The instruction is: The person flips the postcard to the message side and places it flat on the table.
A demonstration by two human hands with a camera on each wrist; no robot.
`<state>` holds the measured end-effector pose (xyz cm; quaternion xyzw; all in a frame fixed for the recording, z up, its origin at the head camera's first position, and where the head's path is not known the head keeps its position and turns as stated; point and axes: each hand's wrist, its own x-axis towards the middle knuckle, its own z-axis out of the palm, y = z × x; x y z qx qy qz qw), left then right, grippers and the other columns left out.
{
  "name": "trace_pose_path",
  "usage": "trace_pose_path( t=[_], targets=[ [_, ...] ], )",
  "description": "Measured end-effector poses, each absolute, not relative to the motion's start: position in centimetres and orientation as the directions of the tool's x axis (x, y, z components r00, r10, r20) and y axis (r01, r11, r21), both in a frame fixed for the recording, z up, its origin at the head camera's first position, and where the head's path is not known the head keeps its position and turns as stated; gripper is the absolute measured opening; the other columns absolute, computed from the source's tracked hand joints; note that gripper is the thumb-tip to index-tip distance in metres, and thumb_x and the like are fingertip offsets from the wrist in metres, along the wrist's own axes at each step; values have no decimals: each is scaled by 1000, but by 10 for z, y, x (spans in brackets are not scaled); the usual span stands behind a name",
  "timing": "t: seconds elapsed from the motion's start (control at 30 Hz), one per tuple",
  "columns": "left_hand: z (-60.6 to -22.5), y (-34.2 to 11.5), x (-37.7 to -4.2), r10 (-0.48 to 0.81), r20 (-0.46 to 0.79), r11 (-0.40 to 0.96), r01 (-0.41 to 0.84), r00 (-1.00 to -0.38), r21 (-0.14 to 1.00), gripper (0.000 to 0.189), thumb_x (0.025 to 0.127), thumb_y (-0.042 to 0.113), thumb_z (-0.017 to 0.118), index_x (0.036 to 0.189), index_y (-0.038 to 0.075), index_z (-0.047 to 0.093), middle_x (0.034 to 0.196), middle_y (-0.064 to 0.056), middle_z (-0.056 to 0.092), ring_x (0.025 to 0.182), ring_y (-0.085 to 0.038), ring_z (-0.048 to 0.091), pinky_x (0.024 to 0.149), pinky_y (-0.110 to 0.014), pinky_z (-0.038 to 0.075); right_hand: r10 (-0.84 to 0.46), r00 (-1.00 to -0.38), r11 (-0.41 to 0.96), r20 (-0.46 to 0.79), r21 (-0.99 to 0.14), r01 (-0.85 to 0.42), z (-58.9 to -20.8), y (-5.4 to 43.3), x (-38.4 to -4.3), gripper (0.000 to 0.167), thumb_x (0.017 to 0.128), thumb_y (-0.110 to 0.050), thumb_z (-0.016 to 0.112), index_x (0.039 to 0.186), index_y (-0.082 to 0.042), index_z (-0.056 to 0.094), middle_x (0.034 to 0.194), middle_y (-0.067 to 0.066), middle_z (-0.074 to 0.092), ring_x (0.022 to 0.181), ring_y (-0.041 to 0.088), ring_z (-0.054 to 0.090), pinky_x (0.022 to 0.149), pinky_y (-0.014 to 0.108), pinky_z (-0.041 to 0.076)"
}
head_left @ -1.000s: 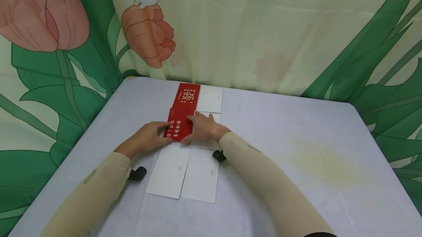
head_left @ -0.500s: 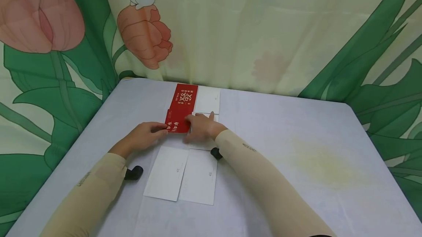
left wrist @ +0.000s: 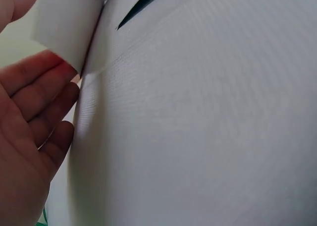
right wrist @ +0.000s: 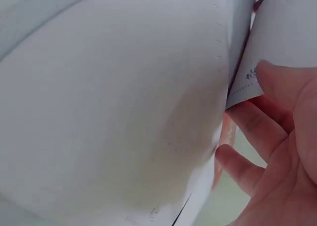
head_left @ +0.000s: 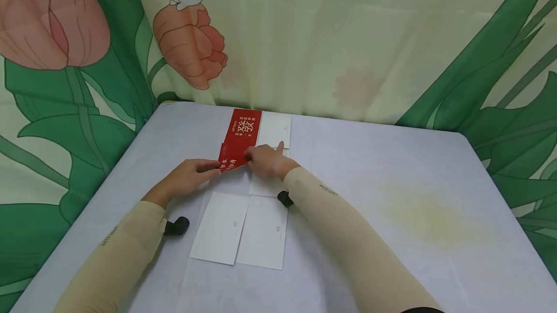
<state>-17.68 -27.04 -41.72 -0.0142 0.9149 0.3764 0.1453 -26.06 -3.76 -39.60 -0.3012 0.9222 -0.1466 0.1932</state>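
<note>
A red postcard with white Chinese lettering is raised along its near edge in the head view. My left hand pinches its near left corner; my right hand holds the near right corner. In the left wrist view the postcard's white back lies between the thumb and fingers, with a red tint on the fingertips. The right wrist view has the thumb against the white back, the fingers behind it on the red face.
Beyond the held card lies another red card, beside a white card. Another white card is partly under my right hand. Two white cards lie nearer on the white tablecloth. A printed curtain hangs behind.
The red postcard's near edge has come up and away from the tablecloth, tilting the card. My right hand has closed on its corner, and the left has shifted slightly left and farther away.
</note>
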Motion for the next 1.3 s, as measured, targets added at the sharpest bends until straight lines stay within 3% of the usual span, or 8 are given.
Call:
trace_pose_path(
  t=[0.37, 0.5, 0.67, 0.83, 0.97, 1.1, 1.2, 1.3],
  targets=[
    [-415, -264, -184, -46, -141, 691, -133, -989, 711, 37, 98, 14, 61, 135, 9, 60, 138, -16, 55, 124, -35, 50, 98, -50, 50, -597, -773, 763, -213, -450, -465, -394, -42, -263, 39, 105, -32, 51, 141, -18, 54, 136, 0, 61, 130, 22, 51, 115, 67, 5],
    [-406, -263, -187, -126, -76, 629, -139, -989, 765, 29, 102, 14, 57, 129, 6, 62, 130, -16, 60, 118, -34, 53, 95, -47, 52, -596, -795, 731, -114, -485, -480, -395, -44, -262, 36, 105, -28, 51, 138, -14, 57, 132, 1, 64, 121, 22, 57, 114, 53, 27],
    [-395, -263, -190, -165, 57, 602, -55, -985, 797, 22, 102, 12, 56, 118, -1, 64, 117, -20, 65, 105, -33, 58, 89, -43, 53, -589, -808, 669, 12, -555, -495, -394, -44, -259, 29, 105, -23, 53, 128, -8, 62, 117, 4, 69, 92, 18, 60, 85, 30, 50],
    [-390, -263, -192, -206, 169, 580, 19, -964, 815, 20, 100, 9, 58, 112, -7, 63, 110, -22, 64, 106, -32, 59, 87, -38, 50, -544, -834, 587, 86, -672, -452, -393, -43, -255, 25, 104, -20, 56, 123, -5, 60, 112, 6, 70, 93, 17, 62, 82, 26, 53],
    [-389, -261, -191, -210, 187, 559, 39, -960, 828, 35, 101, 9, 57, 134, -4, 58, 118, -22, 63, 110, -31, 59, 95, -40, 51, -478, -870, 513, 119, -766, -387, -394, -43, -251, 28, 101, -18, 61, 126, -5, 55, 115, 7, 69, 103, 18, 64, 86, 27, 53],
    [-390, -260, -190, -207, 229, 548, 81, -951, 833, 49, 101, 7, 57, 148, 5, 48, 116, -20, 63, 100, -26, 62, 85, -21, 53, -434, -891, 436, 135, -833, -339, -395, -43, -248, 31, 99, -14, 64, 124, -7, 47, 113, 6, 63, 99, 20, 62, 77, 27, 55],
    [-391, -258, -190, -229, 250, 546, 89, -941, 833, 44, 100, 7, 60, 143, 6, 51, 113, -17, 63, 96, -24, 61, 80, -13, 51, -429, -893, 413, 137, -849, -329, -395, -43, -245, 29, 98, -12, 64, 122, -7, 48, 113, 6, 57, 97, 20, 62, 74, 26, 54],
    [-391, -256, -189, -254, 230, 553, 54, -940, 832, 33, 100, 11, 61, 132, 2, 57, 117, -16, 64, 102, -26, 62, 89, -26, 54, -440, -888, 417, 134, -845, -334, -393, -43, -242, 31, 98, -11, 63, 127, -5, 54, 114, 7, 58, 98, 20, 63, 75, 24, 54]
  ],
)
